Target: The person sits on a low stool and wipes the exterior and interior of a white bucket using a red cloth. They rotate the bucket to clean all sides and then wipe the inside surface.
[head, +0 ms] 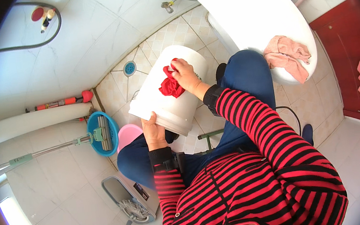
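Observation:
A white plastic bucket [162, 106] lies tilted on its side in front of my knees, over the tiled floor. My left hand [154, 131] grips its rim at the lower left, thumb on the outside. With my right hand [184, 75] I hold a bunched red cloth [172, 85] against the bucket's outer side; part of the cloth hangs below my fingers. To the right, a pink cloth [285, 54] lies on the white toilet lid [269, 17].
A blue basin [114, 129] with a sponge mop head [103, 132] stands left, beside a pink basin [129, 135]. A mop bucket [142, 191] is at lower left. A floor drain [129, 68] lies beyond the bucket. A green metal frame [208, 139] shows between my legs.

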